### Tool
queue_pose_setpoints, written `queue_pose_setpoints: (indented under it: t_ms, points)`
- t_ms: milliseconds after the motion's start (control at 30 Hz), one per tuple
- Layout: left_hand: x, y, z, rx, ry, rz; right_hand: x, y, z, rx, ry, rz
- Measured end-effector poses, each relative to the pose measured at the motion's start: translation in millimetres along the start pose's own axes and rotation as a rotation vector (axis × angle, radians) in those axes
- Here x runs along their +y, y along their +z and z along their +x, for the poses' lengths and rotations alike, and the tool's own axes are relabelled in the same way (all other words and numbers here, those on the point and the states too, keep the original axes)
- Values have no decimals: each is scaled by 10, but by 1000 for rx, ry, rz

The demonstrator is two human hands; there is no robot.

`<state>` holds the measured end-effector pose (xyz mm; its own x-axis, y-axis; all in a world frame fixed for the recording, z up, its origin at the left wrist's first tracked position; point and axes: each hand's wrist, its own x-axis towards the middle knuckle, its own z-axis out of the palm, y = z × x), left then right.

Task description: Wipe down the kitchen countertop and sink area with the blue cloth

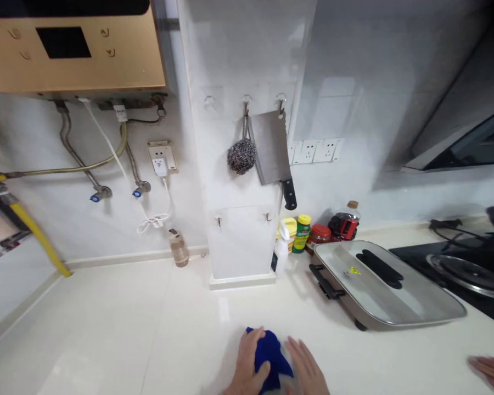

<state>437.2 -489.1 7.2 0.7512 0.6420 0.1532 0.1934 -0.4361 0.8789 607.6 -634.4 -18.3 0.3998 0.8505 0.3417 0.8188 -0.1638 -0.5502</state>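
Observation:
A blue cloth (pixel 270 351), with a greyish part at its lower edge, lies bunched on the white countertop at the bottom middle of the view. My left hand (pixel 249 365) is curled around its left side, thumb bent over the fabric. On the opposite side, my right hand (pixel 307 366) has its fingers stretched out and close together, touching the greyish part or just beside it; a little blur hides which. The lower parts of both hands run out of the frame.
Another person's hand (pixel 493 368) shows at the right edge. An electric pan with a glass lid (pixel 389 288) stands right of the cloth, before the stove (pixel 473 274). Bottles and jars (pixel 302 233) line the wall. A cleaver (pixel 269 148) and steel scrubber (pixel 242 156) hang from hooks.

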Motion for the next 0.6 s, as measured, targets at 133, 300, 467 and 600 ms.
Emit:
queue_pose_setpoints:
  t_ms: [133,300,467,600]
  points:
    - [-162,-242,-95,175,-216,-175,-400,62,303,-418,-123,-51]
    - [-493,-742,-159,375,-310,-136,-704,113,574,-603,-62,-105]
    - [-649,-1005,5,414,-220,24,-758,153,743,-673,-156,-81]
    - [-721,-1077,407,479,-230,136,-640,219,786,-547,-166,-125]
